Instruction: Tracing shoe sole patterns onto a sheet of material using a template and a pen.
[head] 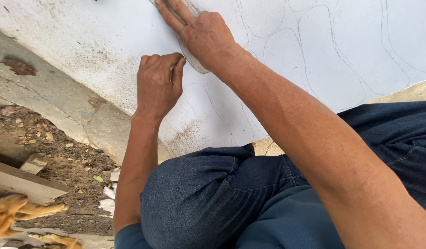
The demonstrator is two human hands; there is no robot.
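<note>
Right hand [206,34] presses flat, fingers spread, on the template [193,57] lying on the white sheet [351,50]; left hand [157,83] pinches a mostly hidden pencil at its edge — a slip would smear the outline.

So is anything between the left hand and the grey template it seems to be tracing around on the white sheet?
Nothing visible. The left hand, fingers pinched shut as if on a pencil, sits right at the lower edge of the grey template, which the right hand presses flat on the white sheet.
</note>
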